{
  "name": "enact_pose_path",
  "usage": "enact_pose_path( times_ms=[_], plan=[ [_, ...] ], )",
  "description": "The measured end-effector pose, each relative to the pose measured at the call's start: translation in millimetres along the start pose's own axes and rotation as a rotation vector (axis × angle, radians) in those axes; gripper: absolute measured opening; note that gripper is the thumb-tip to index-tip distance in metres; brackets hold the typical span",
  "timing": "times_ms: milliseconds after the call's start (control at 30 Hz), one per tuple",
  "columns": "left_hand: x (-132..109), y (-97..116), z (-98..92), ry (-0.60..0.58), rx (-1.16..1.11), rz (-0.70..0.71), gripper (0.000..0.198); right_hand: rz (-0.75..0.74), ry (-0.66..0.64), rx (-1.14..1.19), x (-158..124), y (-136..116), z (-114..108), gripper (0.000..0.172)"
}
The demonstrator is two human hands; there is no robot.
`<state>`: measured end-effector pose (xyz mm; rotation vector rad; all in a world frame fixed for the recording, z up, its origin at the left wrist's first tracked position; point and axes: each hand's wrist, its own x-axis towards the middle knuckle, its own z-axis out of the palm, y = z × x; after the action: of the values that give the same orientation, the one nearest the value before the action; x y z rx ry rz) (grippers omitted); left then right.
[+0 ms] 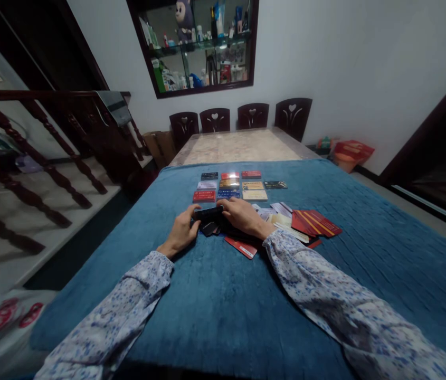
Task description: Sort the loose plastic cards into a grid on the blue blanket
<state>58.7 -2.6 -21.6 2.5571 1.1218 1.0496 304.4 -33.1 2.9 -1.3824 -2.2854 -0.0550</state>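
Observation:
Between my two hands is a dark card [208, 212], tilted up and held at its ends. My left hand [182, 231] pinches its left end, and my right hand [242, 215] grips the right end. Beneath it a few black cards [208, 227] lie on the cloth, partly hidden. A red card [242, 247] rests below my right wrist. Beyond my hands several cards stand in rows, among them a red card [204, 196], a blue card [228, 195] and a cream card [255, 195]. Right of my right hand is a loose pile with red striped cards [315, 223].
A blue cloth [207, 306] covers the near part of the table; the bare marble-like top [242, 145] shows behind. Dark chairs [293, 117] stand at the far end. A wooden railing [44, 158] runs along the left, above a white plastic bag [5, 322].

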Motion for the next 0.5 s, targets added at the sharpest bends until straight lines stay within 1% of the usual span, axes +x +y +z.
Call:
enact_pose_path(
  times_ms=[133,267,367,500],
  plan=[
    [-0.2,2.1,1.1,0.002,0.026,-0.045,0.032,0.024,-0.067,-0.042,-0.3,-7.5,-6.3,0.041],
    [0.3,3.0,1.9,0.014,0.056,-0.065,0.034,0.025,-0.116,-0.053,-0.7,-14.5,-9.2,0.048],
    [0.9,2.0,3.3,0.025,0.063,-0.062,0.036,0.027,-0.116,-0.053,-0.1,-15.4,-6.6,0.050],
    [1.6,-0.5,5.6,0.057,0.030,-0.037,0.037,0.026,-0.077,-0.033,0.6,-12.2,1.1,0.054]
  ],
)
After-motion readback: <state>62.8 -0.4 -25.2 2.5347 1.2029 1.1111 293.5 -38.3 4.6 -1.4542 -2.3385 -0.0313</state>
